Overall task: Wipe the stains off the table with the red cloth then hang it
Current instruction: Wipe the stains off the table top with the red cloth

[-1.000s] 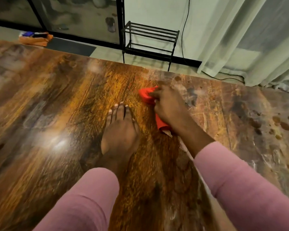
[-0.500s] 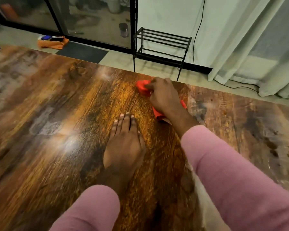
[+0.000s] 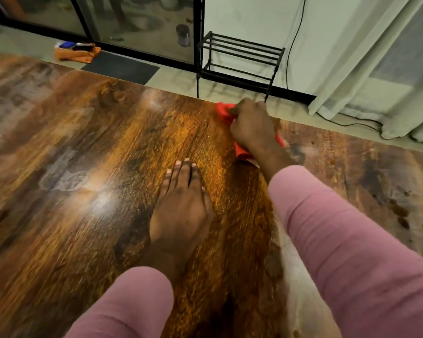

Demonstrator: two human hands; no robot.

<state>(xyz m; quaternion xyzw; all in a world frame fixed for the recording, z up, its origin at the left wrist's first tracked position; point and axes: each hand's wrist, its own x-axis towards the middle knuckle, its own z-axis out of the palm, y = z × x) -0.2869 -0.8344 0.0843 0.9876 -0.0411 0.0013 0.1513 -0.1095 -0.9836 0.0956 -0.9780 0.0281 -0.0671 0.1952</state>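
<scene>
Near the far edge of the tabletop [image 3: 83, 228], the right hand [image 3: 252, 125] grips the red cloth [image 3: 223, 112], its fingers curled over the bunched fabric and pressing it onto the wood. One red end pokes out past the knuckles toward the edge. Another fold shows under the wrist, on the near side of the hand. The cloth lies on the wood, just short of where the tabletop ends and the pale floor [image 3: 176, 79] begins.

The left hand [image 3: 181, 211] rests flat, palm down, closer to the person and a little to the left of the cloth, apart from it. Its fingers [image 3: 181, 176] are straight and close together, holding nothing. Both arms wear pink sleeves [image 3: 352, 252].

Dark brown stains [image 3: 401, 213] dot the wood near the right border of the view, well apart from the cloth. A darker blotch [image 3: 297, 153] sits just right of the right wrist. A whitish smear [image 3: 64, 179] marks the wood left of the left hand.

Beyond the tabletop a black metal rack [image 3: 239, 59] stands on the floor against a pale wall [image 3: 249, 18], with a black cable [image 3: 294, 45] running down the wall behind it. Pale curtains [image 3: 381, 57] hang to the right. To the left are a black-framed glass door [image 3: 137, 20], a dark mat [image 3: 122, 68] before it, and an orange bundle [image 3: 76, 53] on the floor beside the mat.
</scene>
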